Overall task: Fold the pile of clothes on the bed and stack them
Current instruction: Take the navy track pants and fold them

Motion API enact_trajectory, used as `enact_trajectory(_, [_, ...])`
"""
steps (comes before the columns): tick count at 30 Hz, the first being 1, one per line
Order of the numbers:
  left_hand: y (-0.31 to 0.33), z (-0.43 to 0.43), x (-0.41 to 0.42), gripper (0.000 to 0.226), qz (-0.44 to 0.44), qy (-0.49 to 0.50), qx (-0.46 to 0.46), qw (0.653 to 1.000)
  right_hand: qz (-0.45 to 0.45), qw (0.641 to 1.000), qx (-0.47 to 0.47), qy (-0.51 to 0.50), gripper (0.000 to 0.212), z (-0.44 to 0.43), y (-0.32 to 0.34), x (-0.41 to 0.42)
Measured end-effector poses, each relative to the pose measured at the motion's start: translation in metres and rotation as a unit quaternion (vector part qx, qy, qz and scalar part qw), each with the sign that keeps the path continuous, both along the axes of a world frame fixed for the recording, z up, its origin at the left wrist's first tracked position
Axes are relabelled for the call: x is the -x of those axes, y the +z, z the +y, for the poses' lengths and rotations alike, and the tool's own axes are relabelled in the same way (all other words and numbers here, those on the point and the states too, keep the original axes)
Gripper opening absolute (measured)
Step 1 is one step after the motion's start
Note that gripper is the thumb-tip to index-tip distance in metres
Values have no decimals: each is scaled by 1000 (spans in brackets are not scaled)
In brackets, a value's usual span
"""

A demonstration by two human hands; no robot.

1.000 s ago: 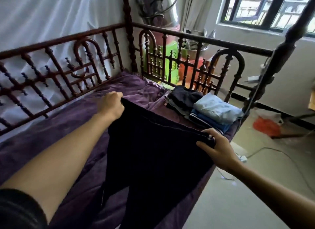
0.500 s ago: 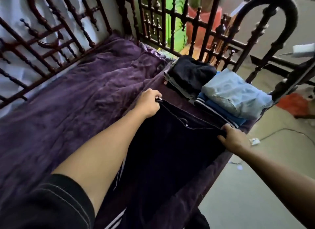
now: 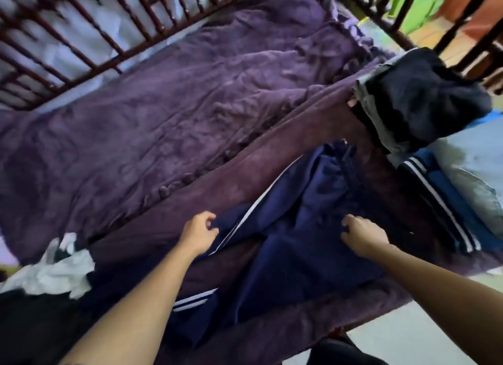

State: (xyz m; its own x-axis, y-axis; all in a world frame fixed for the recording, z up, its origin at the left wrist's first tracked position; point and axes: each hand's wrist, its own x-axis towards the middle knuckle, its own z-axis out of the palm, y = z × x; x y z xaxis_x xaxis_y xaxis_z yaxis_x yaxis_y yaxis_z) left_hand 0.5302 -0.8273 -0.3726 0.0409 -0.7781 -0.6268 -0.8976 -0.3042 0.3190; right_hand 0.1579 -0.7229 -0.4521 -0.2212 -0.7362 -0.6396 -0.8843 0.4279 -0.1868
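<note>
Navy trousers (image 3: 304,228) with white side stripes lie spread along the near edge of the purple bed (image 3: 168,125). My left hand (image 3: 200,232) pinches the trousers' left edge beside a white stripe. My right hand (image 3: 363,235) rests on the fabric with its fingers curled into it. Folded clothes are stacked at the far right: a black garment (image 3: 424,100) on top, a blue one with white stripes (image 3: 446,201) and a light blue one (image 3: 479,158) beside it.
A loose heap of white cloth (image 3: 60,272) and dark cloth lies at the near left of the bed. A dark wooden railing (image 3: 89,43) runs along the bed's far side and head end. Pale floor (image 3: 408,334) shows at the bottom right.
The trousers, held up by the waistband before, now lie flat on the bed. Both hands have moved down from the waistband to the middle of the trousers. The camera has tilted downward.
</note>
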Motion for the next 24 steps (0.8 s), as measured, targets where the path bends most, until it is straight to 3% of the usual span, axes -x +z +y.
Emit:
enact_trajectory(7, [-32,113,-149,29,-86,89,-54,991,-69,981,-18,179,16,-27,-13,-162])
enact_trajectory(13, [-97,139,-247,43,-195,-53,8,979,-21,957,29,286,27,-28,-56,-280])
enact_trajectory(18, [-158,117,-325,70,-253,-99,74,959,10,953,108,284,50,-43,-103,-332])
enact_trajectory(20, [-174,107,-355,62,-246,-94,82,961,34,959,109,259,45,-44,-119,-343])
enact_trajectory(24, [-173,80,-383,17,-177,-101,138,969,41,968,169,180,27,-36,-113,-349])
